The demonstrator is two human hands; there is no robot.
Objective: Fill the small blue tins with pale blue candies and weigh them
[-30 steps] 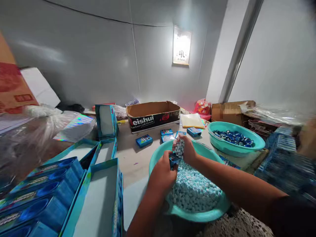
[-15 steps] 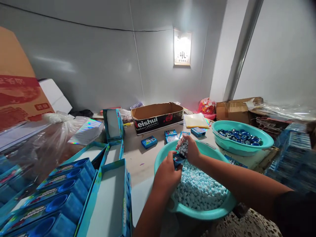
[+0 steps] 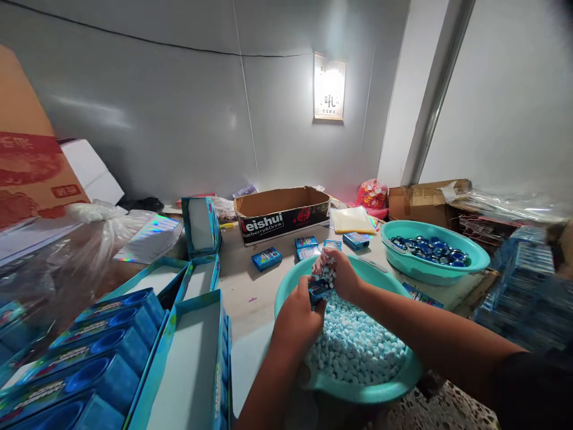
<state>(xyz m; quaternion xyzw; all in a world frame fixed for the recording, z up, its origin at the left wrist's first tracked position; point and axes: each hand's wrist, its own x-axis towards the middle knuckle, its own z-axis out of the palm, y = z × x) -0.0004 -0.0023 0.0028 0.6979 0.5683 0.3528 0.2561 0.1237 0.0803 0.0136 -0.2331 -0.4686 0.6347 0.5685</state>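
Observation:
My left hand (image 3: 298, 319) is closed round a small blue box (image 3: 319, 291), held over the near-left part of a turquoise basin (image 3: 353, 393). Cupped right above that box, my right hand (image 3: 344, 276) grips a clump of small white candies (image 3: 326, 273). The clump is at the box's upper side; my fingers partly hide the opening. Many loose pale blue and white candies (image 3: 362, 343) fill the basin below. Several similar blue boxes, among them one lying box (image 3: 266, 258), rest on the table behind the basin.
On the left are blue display trays (image 3: 179, 370), one holding a row of blue boxes (image 3: 111, 340). A black-printed carton (image 3: 286, 224) stands at the back. A second turquoise basin (image 3: 434, 272) at right holds dark blue shiny pieces (image 3: 430, 248). Stacked wrapped packs (image 3: 519, 275) stand far right.
My right hand has come slightly lower toward the box, and the candies in it now sit closer to the box. The whole view has shifted a little.

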